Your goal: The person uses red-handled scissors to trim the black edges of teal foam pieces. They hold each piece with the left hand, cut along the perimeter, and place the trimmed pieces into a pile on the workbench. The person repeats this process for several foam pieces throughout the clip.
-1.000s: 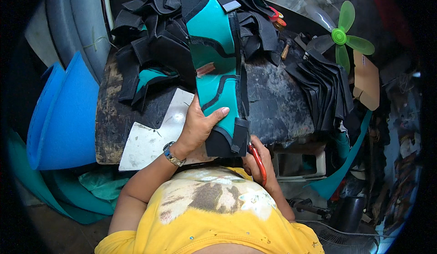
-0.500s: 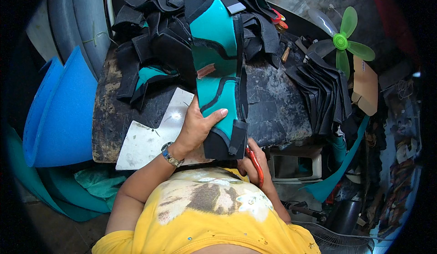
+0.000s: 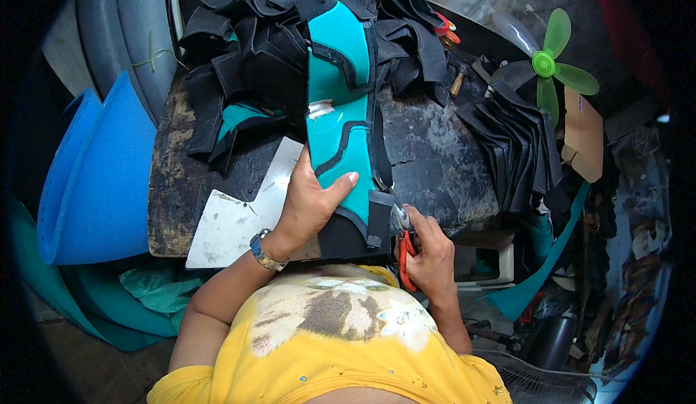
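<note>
My left hand (image 3: 308, 205) lies flat, fingers apart, on the teal pad (image 3: 339, 139) | my right hand (image 3: 429, 253) is clamped on red scissors (image 3: 403, 248) at the pad's lower right edge.

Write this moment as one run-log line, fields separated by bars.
left hand: flat on teal and black piece | right hand: holds red-handled scissors at piece's edge | surface: dark worn table

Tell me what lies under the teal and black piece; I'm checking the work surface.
Under the teal and black piece show a white sheet and the dark worktable. What lies directly beneath it is covered.
</note>
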Motion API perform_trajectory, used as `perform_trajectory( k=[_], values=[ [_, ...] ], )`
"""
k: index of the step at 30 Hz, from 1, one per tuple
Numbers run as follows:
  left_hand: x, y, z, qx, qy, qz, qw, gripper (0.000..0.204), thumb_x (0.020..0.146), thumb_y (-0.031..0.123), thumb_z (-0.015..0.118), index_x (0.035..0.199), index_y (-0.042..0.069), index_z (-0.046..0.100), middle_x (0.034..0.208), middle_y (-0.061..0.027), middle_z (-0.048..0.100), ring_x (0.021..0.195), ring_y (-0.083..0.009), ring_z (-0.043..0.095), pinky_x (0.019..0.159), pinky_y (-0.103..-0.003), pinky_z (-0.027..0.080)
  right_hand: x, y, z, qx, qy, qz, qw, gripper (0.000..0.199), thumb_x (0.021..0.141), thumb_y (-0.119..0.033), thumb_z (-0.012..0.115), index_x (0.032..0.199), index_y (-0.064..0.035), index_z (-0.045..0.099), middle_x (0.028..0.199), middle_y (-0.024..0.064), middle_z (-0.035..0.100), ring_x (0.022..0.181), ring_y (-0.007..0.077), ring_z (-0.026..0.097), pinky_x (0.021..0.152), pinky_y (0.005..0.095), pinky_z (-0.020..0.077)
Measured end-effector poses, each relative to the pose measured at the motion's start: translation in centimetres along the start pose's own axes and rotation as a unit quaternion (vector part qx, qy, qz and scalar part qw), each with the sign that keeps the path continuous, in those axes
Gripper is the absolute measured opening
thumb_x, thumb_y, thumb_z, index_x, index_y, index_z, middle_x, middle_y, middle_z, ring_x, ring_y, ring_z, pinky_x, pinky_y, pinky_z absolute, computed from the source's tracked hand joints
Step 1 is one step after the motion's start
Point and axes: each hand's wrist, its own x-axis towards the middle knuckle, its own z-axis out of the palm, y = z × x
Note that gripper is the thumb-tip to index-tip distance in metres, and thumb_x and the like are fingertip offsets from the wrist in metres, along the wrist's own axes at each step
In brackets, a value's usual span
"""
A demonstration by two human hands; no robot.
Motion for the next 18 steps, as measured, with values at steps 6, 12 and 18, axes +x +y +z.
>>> perform_trajectory(
  k=[6,12,18],
  values=[
    [-0.4,0.0,0.7,0.014,0.017,0.038,0.999,0.047,0.084,0.003,0.064,0.125,-0.002,0.041,0.114,-0.0120,0.058,0.103,-0.0163,0.057,0.090,-0.030,0.047,-0.5,0.1,0.9,0.012,0.023,-0.007,1.000,0.057,0.066,-0.005,0.069,0.121,-0.0069,0.056,0.076,0.0151,0.054,0.063,0.0351,0.059,0.056,0.0413,0.0473],
    [-0.7,-0.3,0.9,-0.037,0.017,0.026,0.999,0.048,0.085,0.003,0.065,0.126,-0.003,0.041,0.116,-0.0115,0.057,0.104,-0.0166,0.057,0.092,-0.031,0.046,-0.7,0.3,2.0,0.237,0.015,-0.032,0.971,0.048,0.070,0.003,0.065,0.117,0.0010,0.057,0.088,0.0150,0.065,0.067,0.0187,0.065,0.064,0.0278,0.0498],
    [-0.8,-0.4,0.7,-0.028,0.019,0.028,0.999,0.045,0.085,0.006,0.066,0.124,-0.003,0.044,0.115,-0.0112,0.058,0.102,-0.0163,0.057,0.092,-0.030,0.046,-0.7,-0.4,1.5,0.464,-0.130,0.145,0.864,0.041,0.079,-0.001,0.059,0.119,0.0007,0.054,0.089,0.0052,0.063,0.078,0.0082,0.056,0.071,0.0237,0.0474]
  ],
)
